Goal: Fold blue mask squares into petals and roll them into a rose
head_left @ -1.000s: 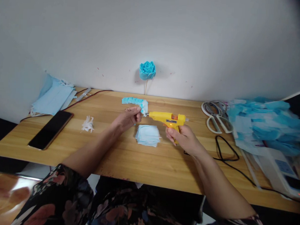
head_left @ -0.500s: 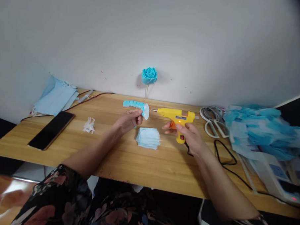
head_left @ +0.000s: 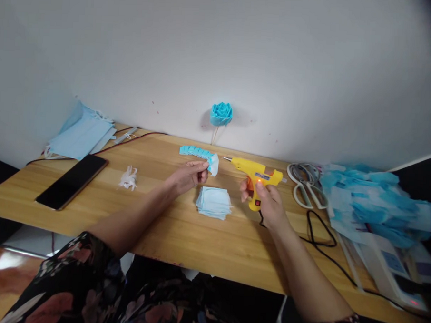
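Between the thumb and fingers of my left hand [head_left: 189, 175] is a small blue-and-white fabric petal [head_left: 214, 165]. My right hand [head_left: 269, 199] grips a yellow glue gun [head_left: 252, 171] by its handle, fingers at the orange trigger and a light glowing on its body. The metal nozzle points left, close to the petal; whether they touch I cannot tell. Behind my left hand lies a row of folded blue pieces [head_left: 193, 151]. A stack of pale blue squares [head_left: 214, 203] sits between my hands. At the wall stands a blue fabric flower [head_left: 221, 114] on a thin stick.
Face masks [head_left: 79, 134] and a phone [head_left: 72, 181] lie at left, near a small heap of white scraps [head_left: 128, 177]. Scissors [head_left: 309, 192], a pile of blue fabric [head_left: 374, 197], a black cord [head_left: 321, 243] and a white power strip [head_left: 392, 274] occupy the table's right side.
My right hand has tilted the glue gun, so its nozzle points more upward to the left. The petal stays pinched in my left hand. The whole view has shifted slightly.
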Tool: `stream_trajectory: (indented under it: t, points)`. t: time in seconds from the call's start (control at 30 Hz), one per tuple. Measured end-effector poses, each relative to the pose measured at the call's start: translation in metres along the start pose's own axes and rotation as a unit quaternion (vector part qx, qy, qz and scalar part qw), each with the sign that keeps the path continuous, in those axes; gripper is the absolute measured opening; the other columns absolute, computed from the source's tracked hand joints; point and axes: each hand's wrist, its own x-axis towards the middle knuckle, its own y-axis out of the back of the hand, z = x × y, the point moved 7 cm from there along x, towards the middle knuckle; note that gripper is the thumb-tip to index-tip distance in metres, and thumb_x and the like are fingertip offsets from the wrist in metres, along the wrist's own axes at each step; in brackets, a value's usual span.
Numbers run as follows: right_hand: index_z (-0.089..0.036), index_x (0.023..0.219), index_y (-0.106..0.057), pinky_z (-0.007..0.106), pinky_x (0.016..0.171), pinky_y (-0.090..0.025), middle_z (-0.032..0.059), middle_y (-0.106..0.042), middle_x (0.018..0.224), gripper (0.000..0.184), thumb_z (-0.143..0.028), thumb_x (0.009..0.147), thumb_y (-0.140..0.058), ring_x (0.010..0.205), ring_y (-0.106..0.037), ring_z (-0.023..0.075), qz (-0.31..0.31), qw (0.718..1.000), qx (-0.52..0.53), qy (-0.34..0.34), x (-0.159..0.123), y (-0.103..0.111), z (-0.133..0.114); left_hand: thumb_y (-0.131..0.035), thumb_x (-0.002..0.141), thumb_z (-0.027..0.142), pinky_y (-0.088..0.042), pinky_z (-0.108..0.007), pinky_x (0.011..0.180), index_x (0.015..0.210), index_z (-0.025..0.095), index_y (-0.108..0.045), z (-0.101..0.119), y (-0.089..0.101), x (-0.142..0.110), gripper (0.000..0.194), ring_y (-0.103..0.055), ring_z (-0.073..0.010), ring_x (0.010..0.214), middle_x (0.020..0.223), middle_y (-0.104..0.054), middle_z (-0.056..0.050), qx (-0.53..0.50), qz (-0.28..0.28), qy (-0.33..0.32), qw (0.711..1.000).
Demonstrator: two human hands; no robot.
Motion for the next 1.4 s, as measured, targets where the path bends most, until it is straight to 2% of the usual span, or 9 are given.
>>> stream_trajectory:
  t: [0.23,0.5,0.8,0.97,1.17,1.4]
  points:
    - [-0.02,0.085,-0.064,0.029,0.062,-0.044,0.0029,-0.059,0.075,0.042,-0.059,0.094,-0.051,0.066,-0.053,0.0146,-0.018,1.0,-0.017,-0.005,-0.0007,-0.0029,0.0019,-0.085,0.072,0.035,-0.04,-0.019,0.05,0.064,0.011,-0.063,0.0017,-0.0038,-0.0013,0.034,-0.052,-0.0078,0.049,0.054,-0.059,0.0,0.006,-0.015,-0.009,1.0]
    - [-0.019,0.084,-0.064,0.028,0.06,-0.044,0.0027,-0.059,0.079,0.044,-0.06,0.093,-0.052,0.064,-0.05,0.0131,-0.02,1.0,-0.014,-0.015,-0.0006,-0.0043,0.0055,-0.078,0.081,0.032,-0.041,-0.019,0.051,0.064,0.011,-0.062,0.0,-0.0042,-0.002,0.031,-0.052,-0.0075,0.049,0.054,-0.058,0.0,0.022,-0.012,0.002,1.0]
    - [-0.019,0.083,-0.064,0.028,0.061,-0.044,0.0025,-0.058,0.077,0.043,-0.06,0.092,-0.054,0.063,-0.05,0.0127,-0.023,1.0,-0.002,-0.012,-0.0008,-0.0059,0.0048,-0.081,0.077,0.035,-0.041,-0.018,0.051,0.065,0.011,-0.063,-0.001,-0.0033,-0.0018,0.033,-0.054,-0.0075,0.049,0.055,-0.059,0.0,0.022,-0.014,0.003,1.0]
    - [-0.018,0.087,-0.067,0.028,0.062,-0.045,0.002,-0.059,0.071,0.042,-0.058,0.093,-0.053,0.063,-0.053,0.0136,-0.011,1.0,0.021,-0.02,-0.0002,-0.0054,0.002,-0.083,0.075,0.035,-0.041,-0.019,0.05,0.065,0.011,-0.063,-0.0002,-0.0035,-0.0025,0.033,-0.052,-0.0075,0.049,0.054,-0.058,0.0,0.021,-0.006,0.005,1.0]
    - [-0.018,0.084,-0.069,0.03,0.059,-0.046,0.0023,-0.06,0.065,0.049,-0.064,0.087,-0.055,0.059,-0.054,0.0153,0.005,0.997,0.059,-0.055,0.0026,-0.0068,0.0001,-0.081,0.077,0.033,-0.041,-0.019,0.05,0.064,0.011,-0.061,-0.001,-0.0013,-0.0017,0.033,-0.053,-0.0078,0.049,0.054,-0.057,0.0,0.019,0.004,0.009,1.0]
    - [-0.017,0.085,-0.07,0.028,0.059,-0.047,0.002,-0.062,0.065,0.047,-0.062,0.087,-0.057,0.058,-0.055,0.0139,0.007,0.996,0.066,-0.053,0.0024,-0.0075,0.0025,-0.08,0.079,0.033,-0.041,-0.019,0.05,0.064,0.011,-0.061,-0.0042,-0.0022,-0.0011,0.032,-0.053,-0.0077,0.049,0.054,-0.057,0.0,0.018,-0.008,0.013,1.0]
